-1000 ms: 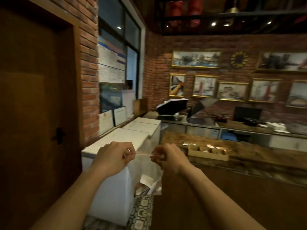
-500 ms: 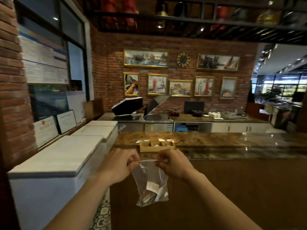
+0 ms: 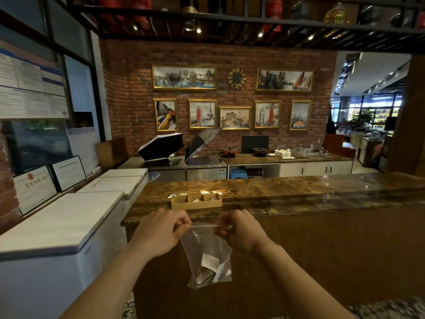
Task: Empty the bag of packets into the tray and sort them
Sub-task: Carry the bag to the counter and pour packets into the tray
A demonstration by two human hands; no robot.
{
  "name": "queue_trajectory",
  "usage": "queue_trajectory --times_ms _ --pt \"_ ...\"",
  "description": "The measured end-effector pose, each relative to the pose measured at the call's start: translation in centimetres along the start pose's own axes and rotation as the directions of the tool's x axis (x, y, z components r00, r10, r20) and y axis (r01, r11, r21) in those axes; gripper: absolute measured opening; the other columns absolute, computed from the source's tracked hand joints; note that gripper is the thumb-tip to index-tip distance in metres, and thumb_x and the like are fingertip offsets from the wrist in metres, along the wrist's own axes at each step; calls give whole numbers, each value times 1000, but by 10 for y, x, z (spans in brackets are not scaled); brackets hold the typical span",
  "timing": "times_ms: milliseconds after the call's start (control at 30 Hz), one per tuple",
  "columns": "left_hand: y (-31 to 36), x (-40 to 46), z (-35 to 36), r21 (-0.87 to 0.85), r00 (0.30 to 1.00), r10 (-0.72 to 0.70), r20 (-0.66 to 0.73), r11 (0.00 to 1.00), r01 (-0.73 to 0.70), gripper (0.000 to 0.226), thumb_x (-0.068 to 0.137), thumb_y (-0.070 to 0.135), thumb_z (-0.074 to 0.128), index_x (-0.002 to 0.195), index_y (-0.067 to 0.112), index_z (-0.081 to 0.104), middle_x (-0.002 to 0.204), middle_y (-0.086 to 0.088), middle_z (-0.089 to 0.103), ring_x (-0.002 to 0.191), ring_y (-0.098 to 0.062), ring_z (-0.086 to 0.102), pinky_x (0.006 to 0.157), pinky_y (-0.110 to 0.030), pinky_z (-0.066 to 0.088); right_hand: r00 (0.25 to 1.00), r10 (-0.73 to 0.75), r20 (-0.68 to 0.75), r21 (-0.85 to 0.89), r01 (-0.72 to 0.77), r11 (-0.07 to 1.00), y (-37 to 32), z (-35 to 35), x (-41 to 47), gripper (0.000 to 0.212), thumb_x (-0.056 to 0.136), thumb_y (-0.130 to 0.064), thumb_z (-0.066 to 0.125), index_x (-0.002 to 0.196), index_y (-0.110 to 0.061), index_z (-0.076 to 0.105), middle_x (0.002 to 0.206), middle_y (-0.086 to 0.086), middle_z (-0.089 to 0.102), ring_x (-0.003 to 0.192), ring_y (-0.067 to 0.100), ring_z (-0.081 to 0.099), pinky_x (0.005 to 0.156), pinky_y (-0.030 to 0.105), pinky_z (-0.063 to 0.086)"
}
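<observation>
The wall clock [image 3: 236, 78] shows gold numerals 1 to 12. Print on the posters [image 3: 30, 81] and framed certificates [image 3: 34, 188] at left is too small to read.

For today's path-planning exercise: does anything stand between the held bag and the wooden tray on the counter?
Nothing visible does. Both hands, left hand and right hand, hold the bag below the counter's near edge; the tray sits just beyond.

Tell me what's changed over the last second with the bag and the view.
The head swung right, from the door to face the counter and wooden tray. The bag now hangs in full view. Unchanged: left hand and right hand still pinch its top edge, packets inside.
</observation>
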State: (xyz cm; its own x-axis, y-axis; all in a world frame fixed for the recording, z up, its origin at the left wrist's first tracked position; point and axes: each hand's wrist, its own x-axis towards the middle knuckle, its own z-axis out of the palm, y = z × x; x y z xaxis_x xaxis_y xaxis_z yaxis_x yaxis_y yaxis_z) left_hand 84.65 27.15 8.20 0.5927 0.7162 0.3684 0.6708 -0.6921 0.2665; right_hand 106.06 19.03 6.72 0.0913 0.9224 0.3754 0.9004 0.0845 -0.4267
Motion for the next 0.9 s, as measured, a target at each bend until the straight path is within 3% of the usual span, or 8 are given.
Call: queue_trajectory --times_ms 133,300,433,700,900 --pt "10 14 14 13 1000 -9 -9 1000 9 9 92 44 63 101 44 64 84 30 65 81 14 57 91 -33 51 1000 14 17 31 -14 999 24 -4 4 8 92 -30 70 100 -29 71 99 -9 72 93 7 66 85 34 58" --pt "13 30 29 44 1000 10 -6 999 -10 6 91 46 63 92 50 59 76 32 64 70 17 55 67 -16 41 999 21 28 68 -23 997 48 0 14 8 92 -31 70 99 -30 70 93 -17 65 87 -1 58 74 19 49" --pt "3 48 43 49 1000 3 25 999 -4 11 92 43 63 89 51 57 73 33 61 71 17 56 62 -9 33 997 38 63 111 -45 993 63 10 28 9 92 -31 70 100 -31 71 101 -10 71 95 4 64 85 31 58" --pt "-43 107 78 -19 1000 -17 25 1000 18 3 92 41 65 92 44 66 75 30 65 71 12 59 59 -13 39 995 46 84 99 -54 994 93 39 91 12 93 -32 69 103 -27 72 103 -8 73 97 5 66 89 36 59" --pt "-93 177 99 -105 994 -67 85 992 76 8 92 39 65 86 45 63 81 26 66 78 6 62 68 -24 53 991 104 88 42 -108 993 109 59 167 12 91 -31 72 103 -28 72 107 -8 73 99 12 67 90 41 58"
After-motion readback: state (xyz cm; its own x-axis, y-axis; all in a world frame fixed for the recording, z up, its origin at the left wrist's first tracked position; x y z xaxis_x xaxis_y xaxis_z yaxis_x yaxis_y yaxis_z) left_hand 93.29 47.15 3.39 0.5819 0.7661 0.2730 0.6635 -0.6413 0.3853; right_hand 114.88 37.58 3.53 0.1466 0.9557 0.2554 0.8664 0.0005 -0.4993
